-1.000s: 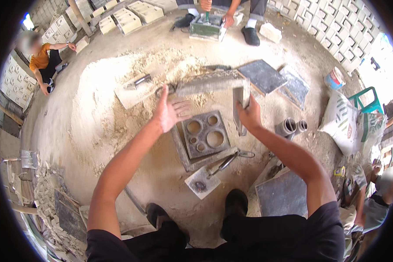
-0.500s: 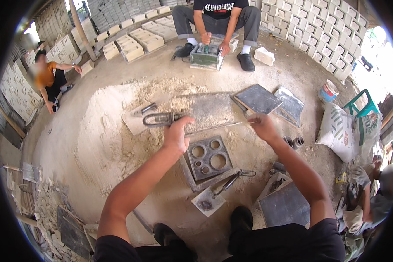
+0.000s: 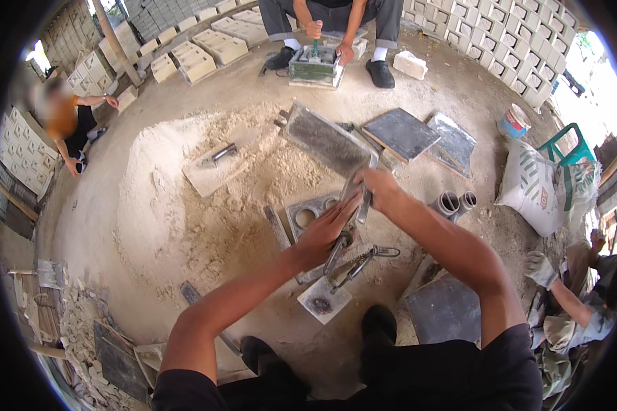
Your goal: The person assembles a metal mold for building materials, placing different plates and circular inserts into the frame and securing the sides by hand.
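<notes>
In front of me, my right hand (image 3: pixel 377 188) is closed round the upper end of a narrow grey metal tool. My left hand (image 3: pixel 329 229) presses its fingers together along the same tool, its thumb hidden. A loop handle (image 3: pixel 336 255) sticks out below that hand. Under my hands lies a metal mould plate (image 3: pixel 304 218) with round holes, partly covered. Just beyond the right hand, a long grey metal board (image 3: pixel 329 137) slants across the sand; I cannot tell whether it touches the tool. A square-plated tamper (image 3: pixel 324 303) with a looped handle rests nearer my feet.
Pale sand (image 3: pixel 161 198) is heaped to the left with a trowel (image 3: pixel 219 156) on it. Dark square boards (image 3: pixel 401 133) and short pipes (image 3: pixel 449 202) lie right. Across from me a seated person works over a green box mould (image 3: pixel 315 73). White sacks (image 3: pixel 528 198) stand farther right.
Both hands have come together, nearer to me, with the loop handle swinging from the left to below my left hand. The long board now lies at a steeper slant.
</notes>
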The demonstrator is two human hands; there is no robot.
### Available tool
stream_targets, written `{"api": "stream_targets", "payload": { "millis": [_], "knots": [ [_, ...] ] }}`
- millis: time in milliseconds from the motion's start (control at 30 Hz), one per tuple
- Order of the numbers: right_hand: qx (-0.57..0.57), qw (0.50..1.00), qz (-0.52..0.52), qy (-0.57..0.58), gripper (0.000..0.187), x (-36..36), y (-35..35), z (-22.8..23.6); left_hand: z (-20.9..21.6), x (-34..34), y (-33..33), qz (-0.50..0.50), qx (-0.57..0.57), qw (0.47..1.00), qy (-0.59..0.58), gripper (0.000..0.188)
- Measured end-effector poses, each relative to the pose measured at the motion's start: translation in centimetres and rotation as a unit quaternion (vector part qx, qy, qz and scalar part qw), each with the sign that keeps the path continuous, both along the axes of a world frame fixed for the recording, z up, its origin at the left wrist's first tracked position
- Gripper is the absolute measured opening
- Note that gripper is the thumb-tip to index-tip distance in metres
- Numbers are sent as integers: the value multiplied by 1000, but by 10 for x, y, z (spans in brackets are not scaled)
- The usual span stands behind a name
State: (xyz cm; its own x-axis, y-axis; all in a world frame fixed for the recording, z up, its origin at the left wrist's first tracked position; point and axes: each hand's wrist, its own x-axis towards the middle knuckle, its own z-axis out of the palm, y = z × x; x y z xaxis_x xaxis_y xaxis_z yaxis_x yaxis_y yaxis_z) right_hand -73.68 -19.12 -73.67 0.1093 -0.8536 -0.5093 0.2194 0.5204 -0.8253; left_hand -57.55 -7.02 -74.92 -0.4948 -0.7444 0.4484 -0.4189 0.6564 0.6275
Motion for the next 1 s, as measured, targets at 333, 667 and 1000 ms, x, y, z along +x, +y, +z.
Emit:
{"api": "stream_targets", "payload": {
  "millis": [333,667,1000],
  "knots": [
    [-222,933,-26,282,35,-53,-72,-15,-88,128,5,286,171,934,-129,82],
    [-255,861,20,439,43,-65,-67,-112,-108,119,25,299,435,846,-71,84],
    [-185,905,130,360,57,-58,-88,-129,-146,94,-2,275,333,887,163,81]
  ]
}}
